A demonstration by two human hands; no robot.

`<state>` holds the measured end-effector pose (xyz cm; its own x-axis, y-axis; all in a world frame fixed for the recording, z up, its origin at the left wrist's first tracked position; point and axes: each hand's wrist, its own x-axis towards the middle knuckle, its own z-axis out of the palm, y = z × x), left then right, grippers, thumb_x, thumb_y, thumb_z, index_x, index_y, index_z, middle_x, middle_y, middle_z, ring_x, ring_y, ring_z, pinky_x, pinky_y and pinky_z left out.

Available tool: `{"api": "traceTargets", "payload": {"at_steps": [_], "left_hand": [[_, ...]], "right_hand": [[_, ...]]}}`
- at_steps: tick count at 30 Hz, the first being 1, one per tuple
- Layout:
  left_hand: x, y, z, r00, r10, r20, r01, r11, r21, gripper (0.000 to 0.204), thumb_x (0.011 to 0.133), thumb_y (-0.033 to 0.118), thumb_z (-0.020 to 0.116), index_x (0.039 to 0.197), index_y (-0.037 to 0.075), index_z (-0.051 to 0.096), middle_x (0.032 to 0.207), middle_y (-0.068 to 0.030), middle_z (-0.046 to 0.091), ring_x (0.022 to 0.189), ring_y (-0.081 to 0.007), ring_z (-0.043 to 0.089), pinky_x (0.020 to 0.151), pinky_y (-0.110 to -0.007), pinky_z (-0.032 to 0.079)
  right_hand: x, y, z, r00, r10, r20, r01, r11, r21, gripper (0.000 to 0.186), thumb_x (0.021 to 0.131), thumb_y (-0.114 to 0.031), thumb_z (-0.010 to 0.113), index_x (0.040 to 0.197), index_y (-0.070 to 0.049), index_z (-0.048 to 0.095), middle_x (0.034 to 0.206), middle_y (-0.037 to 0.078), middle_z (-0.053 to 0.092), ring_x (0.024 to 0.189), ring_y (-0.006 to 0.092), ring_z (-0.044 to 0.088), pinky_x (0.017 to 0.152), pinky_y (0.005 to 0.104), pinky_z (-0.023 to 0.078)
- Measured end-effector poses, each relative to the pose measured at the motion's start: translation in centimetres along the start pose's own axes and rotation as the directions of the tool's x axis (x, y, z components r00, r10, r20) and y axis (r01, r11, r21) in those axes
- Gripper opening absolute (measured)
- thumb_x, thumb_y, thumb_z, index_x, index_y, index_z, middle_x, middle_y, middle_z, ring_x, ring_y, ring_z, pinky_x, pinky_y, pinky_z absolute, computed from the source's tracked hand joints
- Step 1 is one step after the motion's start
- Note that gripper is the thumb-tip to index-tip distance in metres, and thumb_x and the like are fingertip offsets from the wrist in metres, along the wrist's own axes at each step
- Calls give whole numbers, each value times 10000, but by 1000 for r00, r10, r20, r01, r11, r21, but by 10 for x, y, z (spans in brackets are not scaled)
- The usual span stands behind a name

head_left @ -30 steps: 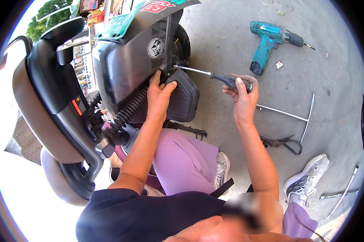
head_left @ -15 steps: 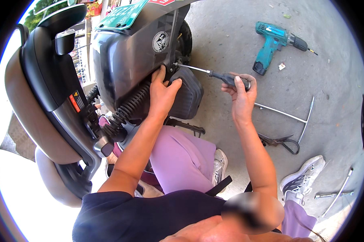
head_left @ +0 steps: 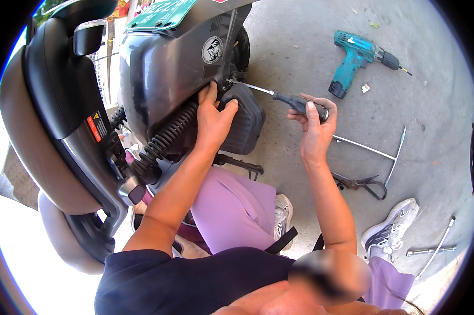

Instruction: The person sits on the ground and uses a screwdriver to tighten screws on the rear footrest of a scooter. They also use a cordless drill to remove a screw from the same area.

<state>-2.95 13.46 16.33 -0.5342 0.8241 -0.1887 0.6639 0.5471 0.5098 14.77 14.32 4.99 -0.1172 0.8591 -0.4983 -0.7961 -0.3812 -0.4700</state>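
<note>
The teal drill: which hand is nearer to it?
Right. The right hand is just below-left of the drill in view; the left hand is farther left, at the scooter.

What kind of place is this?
Probably a scooter repair spot, maybe outdoors: there's a glossy dark grey scooter, a teal-and-black cordless drill lying on grey, concrete-looking ground, and a long metal-shafted screwdriver with a black handle in the person's right hand.

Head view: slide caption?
Right hand holds a screwdriver to the rear of a scooter, left hand near the tip; teal drill on the ground.
</note>
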Motion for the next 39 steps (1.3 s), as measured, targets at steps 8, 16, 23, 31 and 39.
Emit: {"api": "traceTargets", "payload": {"at_steps": [8,16,23,31,39], "left_hand": [[0,3,-3,1000,18,25,-18,1000,4,709,774,168,625,1340,-165,359,1383,-257,397,1234,-322,463,963,-355,430],[-1,2,-6,997,69,18,-70,996,50,704,756,169,612,1330,-160,375,1384,-272,387,1226,-363,466,970,-357,430],[0,-2,-1,999,50,-16,-49,997,61,744,727,227,605,1337,-137,385,1389,-258,390,1247,-378,446,1030,-375,374],[-3,-1,3,993,-12,-120,29,989,143,745,686,199,622,1344,-88,427,1369,-167,462,895,-292,594,843,-335,471],[-9,-8,3,990,29,-137,-4,984,180,761,721,291,647,1356,-67,430,1368,-167,469,969,-289,594,884,-328,466]], "right_hand": [[5,-8,4,999,-19,50,21,999,-42,182,940,-91,552,1065,-40,430,1104,201,592,770,241,661,706,368,572],[25,-15,1,989,41,140,-33,998,-61,169,943,-70,531,1072,-37,428,1134,211,575,801,264,661,718,385,578],[17,-22,0,976,11,219,21,989,-144,207,938,-70,555,1094,-40,423,1168,211,556,923,300,658,818,405,581],[5,-14,9,980,41,194,-3,982,-190,238,945,-73,551,1132,-41,408,1123,181,582,966,311,650,869,418,561],[6,-50,3,819,29,573,432,625,-650,313,888,-12,611,1179,-2,494,1109,146,564,782,181,633,696,341,561]]}}
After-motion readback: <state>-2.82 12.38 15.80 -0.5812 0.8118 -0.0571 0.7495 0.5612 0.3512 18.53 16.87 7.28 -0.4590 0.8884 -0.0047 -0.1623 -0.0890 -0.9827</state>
